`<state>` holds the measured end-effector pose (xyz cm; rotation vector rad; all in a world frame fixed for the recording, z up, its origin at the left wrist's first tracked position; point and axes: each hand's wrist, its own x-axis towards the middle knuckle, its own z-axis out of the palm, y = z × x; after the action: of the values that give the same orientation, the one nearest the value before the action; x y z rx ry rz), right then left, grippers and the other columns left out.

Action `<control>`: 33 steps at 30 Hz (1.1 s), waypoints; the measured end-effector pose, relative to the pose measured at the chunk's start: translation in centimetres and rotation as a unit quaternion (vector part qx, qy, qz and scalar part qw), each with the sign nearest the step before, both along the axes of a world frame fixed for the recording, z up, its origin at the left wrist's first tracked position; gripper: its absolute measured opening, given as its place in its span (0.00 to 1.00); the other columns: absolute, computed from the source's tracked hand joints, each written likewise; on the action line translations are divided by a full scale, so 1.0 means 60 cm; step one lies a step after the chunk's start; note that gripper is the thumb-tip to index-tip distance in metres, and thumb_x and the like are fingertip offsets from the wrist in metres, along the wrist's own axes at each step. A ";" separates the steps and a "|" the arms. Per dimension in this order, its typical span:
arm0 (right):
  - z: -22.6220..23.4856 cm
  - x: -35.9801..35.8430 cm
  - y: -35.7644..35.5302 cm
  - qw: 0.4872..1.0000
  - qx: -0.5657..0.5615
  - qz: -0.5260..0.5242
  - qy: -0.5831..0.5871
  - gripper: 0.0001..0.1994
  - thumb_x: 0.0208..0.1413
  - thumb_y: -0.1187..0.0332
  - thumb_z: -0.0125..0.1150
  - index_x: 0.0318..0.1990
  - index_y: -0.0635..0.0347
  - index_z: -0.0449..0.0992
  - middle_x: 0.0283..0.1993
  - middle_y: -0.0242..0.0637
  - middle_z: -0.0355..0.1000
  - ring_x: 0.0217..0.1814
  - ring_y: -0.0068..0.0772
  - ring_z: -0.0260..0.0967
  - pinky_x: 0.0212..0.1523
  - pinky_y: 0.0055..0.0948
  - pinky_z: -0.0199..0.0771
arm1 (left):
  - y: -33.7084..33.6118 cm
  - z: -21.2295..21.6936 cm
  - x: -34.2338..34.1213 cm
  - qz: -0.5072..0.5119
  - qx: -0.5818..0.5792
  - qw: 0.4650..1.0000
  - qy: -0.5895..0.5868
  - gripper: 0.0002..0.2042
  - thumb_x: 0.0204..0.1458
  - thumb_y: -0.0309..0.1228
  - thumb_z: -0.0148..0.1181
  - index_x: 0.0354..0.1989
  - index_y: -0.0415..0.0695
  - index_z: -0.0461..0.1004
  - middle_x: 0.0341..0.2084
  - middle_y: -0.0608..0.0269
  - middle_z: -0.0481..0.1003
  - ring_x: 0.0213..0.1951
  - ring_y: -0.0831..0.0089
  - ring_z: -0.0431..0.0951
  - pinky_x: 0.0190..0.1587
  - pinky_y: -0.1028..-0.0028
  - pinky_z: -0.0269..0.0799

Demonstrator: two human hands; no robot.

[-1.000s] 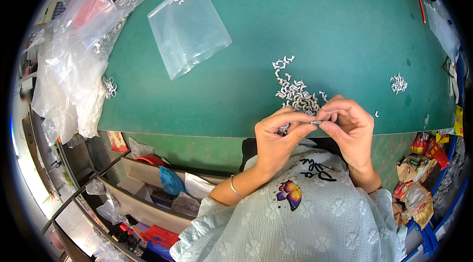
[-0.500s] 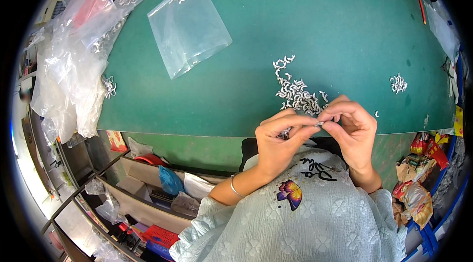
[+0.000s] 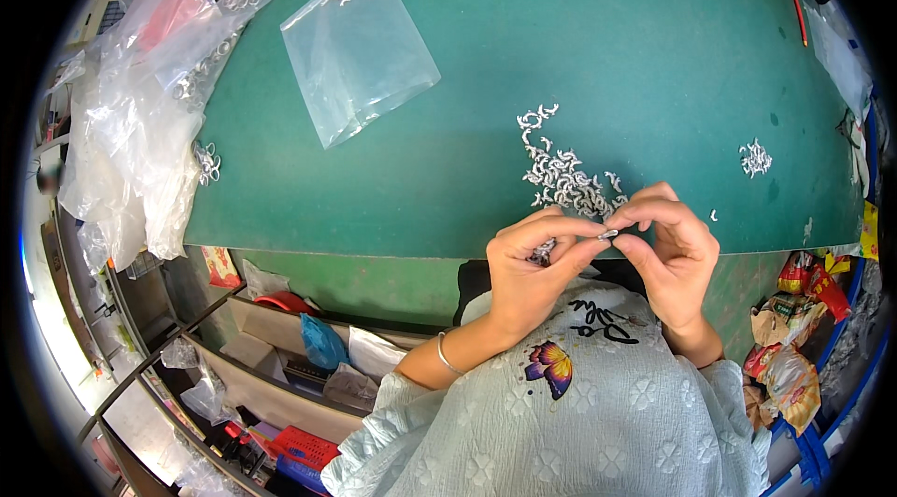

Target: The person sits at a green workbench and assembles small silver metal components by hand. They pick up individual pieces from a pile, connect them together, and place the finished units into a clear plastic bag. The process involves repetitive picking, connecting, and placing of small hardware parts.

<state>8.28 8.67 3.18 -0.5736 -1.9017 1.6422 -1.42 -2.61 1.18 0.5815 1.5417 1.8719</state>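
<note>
My left hand (image 3: 531, 263) pinches a small curved silver metal piece (image 3: 609, 234) between thumb and forefinger, just over the table's near edge. More silver pieces (image 3: 541, 252) are tucked into that hand's curled fingers. At the right end of the pinched piece, my right hand (image 3: 675, 254) has its forefinger and thumb closed around it, the thumb slightly lower. Its other fingers are bent and partly hidden. Just beyond both hands lies a loose pile of similar curved pieces (image 3: 565, 181) on the green table (image 3: 467, 49).
A smaller heap of pieces (image 3: 755, 159) lies to the right, with a single piece (image 3: 714, 215) nearer. A clear plastic bag (image 3: 360, 67) holding some pieces lies at the far left. Large plastic bags (image 3: 131, 142) cover the left edge, beside silver rings (image 3: 207, 163). An open drawer (image 3: 271, 347) sits below.
The right hand's thumb and forefinger have spread slightly, and the hand has shifted a little right. More of the metal piece now shows between the fingertips. The left hand is nearly still.
</note>
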 end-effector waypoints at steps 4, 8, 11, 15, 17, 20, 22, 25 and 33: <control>0.004 0.008 -0.002 1.000 -0.014 -0.006 0.011 0.10 0.41 0.83 0.63 0.34 0.66 0.74 0.32 0.36 0.75 0.35 0.28 0.66 0.33 0.24 0.61 | -0.001 0.015 0.004 -0.013 -0.005 1.000 0.014 0.09 0.36 0.13 0.64 0.29 0.36 0.76 0.14 0.72 0.62 0.19 0.85 0.58 0.23 0.83 0.54; 0.007 0.019 -0.001 0.998 -0.049 -0.003 0.035 0.11 0.41 0.84 0.63 0.35 0.66 0.73 0.32 0.38 0.74 0.35 0.28 0.66 0.34 0.24 0.61 | 0.002 0.028 0.012 -0.016 0.006 1.000 0.007 0.10 0.35 0.13 0.65 0.28 0.36 0.76 0.13 0.73 0.62 0.19 0.85 0.58 0.23 0.83 0.54; 0.013 0.028 -0.002 0.996 -0.078 -0.003 0.049 0.10 0.42 0.84 0.62 0.35 0.66 0.73 0.33 0.39 0.72 0.36 0.28 0.67 0.35 0.23 0.62 | 0.005 0.032 0.021 -0.016 0.016 1.000 0.008 0.10 0.35 0.13 0.65 0.28 0.36 0.76 0.13 0.73 0.61 0.19 0.85 0.57 0.22 0.83 0.53; 0.017 0.042 -0.006 0.991 -0.120 -0.011 0.063 0.10 0.43 0.85 0.61 0.35 0.67 0.73 0.34 0.40 0.70 0.36 0.28 0.67 0.37 0.23 0.63 | 0.006 0.040 0.031 -0.020 0.019 1.000 0.009 0.09 0.35 0.13 0.65 0.27 0.36 0.76 0.13 0.73 0.61 0.19 0.86 0.57 0.22 0.83 0.53; 0.018 0.050 -0.008 0.988 -0.139 -0.021 0.070 0.10 0.43 0.85 0.60 0.35 0.67 0.73 0.34 0.40 0.70 0.37 0.28 0.67 0.37 0.23 0.63 | 0.008 0.044 0.037 -0.026 0.018 0.999 0.012 0.09 0.35 0.13 0.65 0.27 0.36 0.76 0.13 0.74 0.61 0.19 0.86 0.57 0.22 0.83 0.53; 0.019 0.063 -0.007 0.985 -0.150 -0.037 0.073 0.10 0.43 0.86 0.60 0.35 0.67 0.73 0.34 0.39 0.70 0.37 0.27 0.66 0.37 0.22 0.62 | 0.016 0.046 0.047 -0.037 0.013 0.999 0.021 0.09 0.36 0.13 0.64 0.27 0.36 0.76 0.13 0.74 0.61 0.19 0.86 0.58 0.22 0.84 0.54; 0.015 0.075 -0.002 0.988 -0.132 -0.047 0.063 0.10 0.43 0.86 0.60 0.35 0.67 0.73 0.33 0.38 0.71 0.37 0.26 0.66 0.37 0.22 0.61 | 0.023 0.046 0.054 -0.050 -0.001 0.999 0.023 0.08 0.37 0.14 0.64 0.28 0.36 0.76 0.13 0.75 0.60 0.19 0.87 0.58 0.23 0.84 0.55; -0.007 0.108 0.015 0.993 -0.053 -0.101 0.038 0.09 0.43 0.84 0.59 0.35 0.66 0.73 0.33 0.35 0.72 0.37 0.23 0.65 0.37 0.21 0.60 | 0.031 0.046 0.065 -0.063 -0.066 0.995 -0.029 0.07 0.40 0.14 0.62 0.29 0.35 0.76 0.14 0.75 0.60 0.20 0.87 0.58 0.24 0.84 0.56; -0.065 0.224 0.089 0.900 0.178 -0.368 -0.150 0.07 0.43 0.81 0.61 0.32 0.64 0.76 0.31 0.33 0.73 0.33 0.23 0.64 0.36 0.22 0.61 | 0.039 0.026 0.089 -0.100 -0.106 0.989 -0.019 0.05 0.43 0.16 0.60 0.30 0.35 0.76 0.15 0.76 0.60 0.21 0.88 0.56 0.25 0.86 0.55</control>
<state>21.71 13.98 -0.70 -1.2496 -1.7901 0.7325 3.94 -0.27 2.76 0.5754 1.5724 1.5386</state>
